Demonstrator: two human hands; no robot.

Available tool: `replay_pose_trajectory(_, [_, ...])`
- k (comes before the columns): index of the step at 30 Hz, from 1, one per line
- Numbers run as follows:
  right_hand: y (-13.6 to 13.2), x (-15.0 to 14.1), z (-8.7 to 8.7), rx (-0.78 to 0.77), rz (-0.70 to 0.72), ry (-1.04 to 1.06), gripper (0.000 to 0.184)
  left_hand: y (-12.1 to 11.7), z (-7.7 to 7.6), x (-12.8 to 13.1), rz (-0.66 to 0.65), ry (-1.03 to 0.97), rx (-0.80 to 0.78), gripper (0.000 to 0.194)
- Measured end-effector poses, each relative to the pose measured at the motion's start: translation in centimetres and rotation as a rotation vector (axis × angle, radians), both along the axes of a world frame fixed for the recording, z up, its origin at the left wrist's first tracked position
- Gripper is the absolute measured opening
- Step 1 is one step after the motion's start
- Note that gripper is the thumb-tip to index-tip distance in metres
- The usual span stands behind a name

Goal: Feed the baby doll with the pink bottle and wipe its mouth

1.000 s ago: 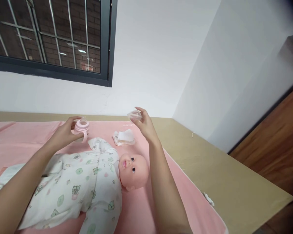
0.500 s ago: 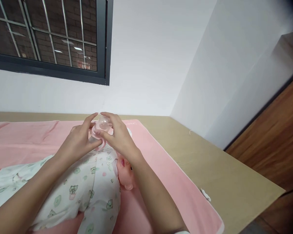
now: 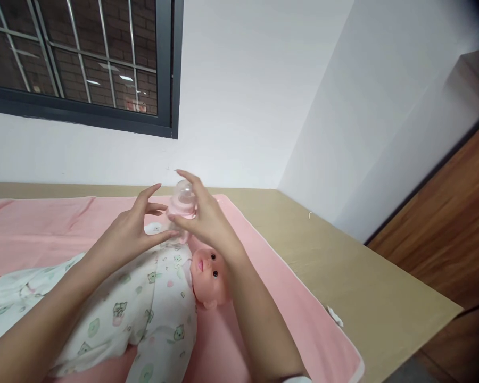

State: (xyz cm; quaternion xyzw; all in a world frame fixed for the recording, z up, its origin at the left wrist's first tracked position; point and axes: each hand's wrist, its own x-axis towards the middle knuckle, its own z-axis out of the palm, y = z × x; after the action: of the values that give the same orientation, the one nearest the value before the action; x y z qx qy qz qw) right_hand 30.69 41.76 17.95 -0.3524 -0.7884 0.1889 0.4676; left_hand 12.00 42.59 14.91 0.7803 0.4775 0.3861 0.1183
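A baby doll [image 3: 207, 274] in a white printed sleepsuit [image 3: 143, 308] lies on its back on a pink blanket [image 3: 287, 319]. Above its chest I hold a small pink baby bottle [image 3: 180, 205] with a clear domed cap on top. My right hand [image 3: 207, 221] is closed round the bottle from the right side. My left hand [image 3: 130, 236] is just left of the bottle with its fingers spread, fingertips near the bottle's base but not clearly gripping it.
The blanket covers a tan surface [image 3: 363, 287] set into a white-walled corner. A small white scrap [image 3: 335, 316] lies on the tan surface by the blanket's right edge. A dark-framed barred window [image 3: 83, 64] is above left. Wood flooring [image 3: 455, 234] lies at right.
My right hand brought the clear cap over from the right and set it on the bottle. The bottle then passed to my right hand and rose slightly, and my left hand's fingers opened.
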Motion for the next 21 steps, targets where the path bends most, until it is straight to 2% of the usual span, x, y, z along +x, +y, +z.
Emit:
replay_pose_trajectory(3, [1.1,2.9,0.6,0.045,-0.147,0.028,0.074,0.9,-0.3,-0.8,-0.017,0.053,-0.072,0.082])
replay_pose_trajectory(6, [3.1,6.6,0.2,0.067,-0.323,0.007,0.077,1.5,0.2,-2.3,-0.010,0.147,-0.208,0.067])
replay_pose_trajectory(9, [5.4,10.1,-1.6,-0.029,-0.514,-0.070,0.080,2.1,1.3,-4.9,0.049,0.181,-0.335,0.064])
replay_pose_trajectory(12, [7.5,12.6,-4.4,-0.170,-0.680,-0.128,0.085,3.0,1.8,-7.8,0.193,0.163,-0.304,0.064])
replay_pose_trajectory(14, [8.4,13.6,-6.2,-0.220,-0.724,-0.137,0.088,3.8,1.6,-9.4,0.255,0.151,-0.252,0.068])
replay_pose_trajectory(17, [9.4,14.1,-8.3,-0.245,-0.732,-0.116,0.090,4.7,1.0,-10.7,0.266,0.137,-0.219,0.073])
replay_pose_trajectory(21, [10.2,14.3,-9.8,-0.244,-0.718,-0.089,0.095,5.1,0.6,-11.0,0.253,0.109,-0.209,0.064])
